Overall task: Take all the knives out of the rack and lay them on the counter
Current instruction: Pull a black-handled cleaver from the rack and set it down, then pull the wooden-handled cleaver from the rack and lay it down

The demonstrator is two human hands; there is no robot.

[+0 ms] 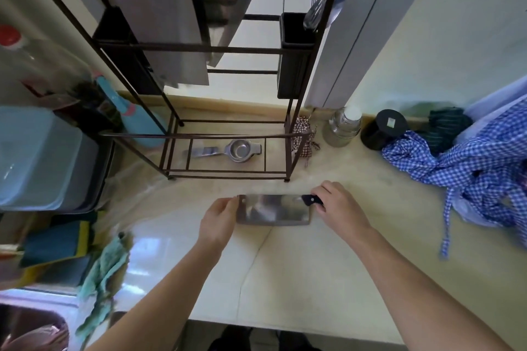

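Head view, broad steel cleaver with black handle [273,209] lying flat on pale glossy counter [313,265] just in front of dark metal rack [182,50], right hand [338,205] fingers curled around the handle, left hand [218,221] fingertips touching the blade's far end, large steel blades [171,37] hanging in the rack.

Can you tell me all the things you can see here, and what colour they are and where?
cleaver: 1, silver blade, black handle, on the counter in front of the rack
rack: 1, dark brown, at the back of the counter
counter: 1, cream
blades in rack: at least 2, grey, hanging up top
metal strainer: 1, silver, on the rack's bottom shelf
glass jar: 1, clear, right of rack
black jar: 1, beside the glass jar
checked cloth: 1, blue-white, far right
green rag: 1, left edge
left hand: at the blade's end
right hand: on the handle
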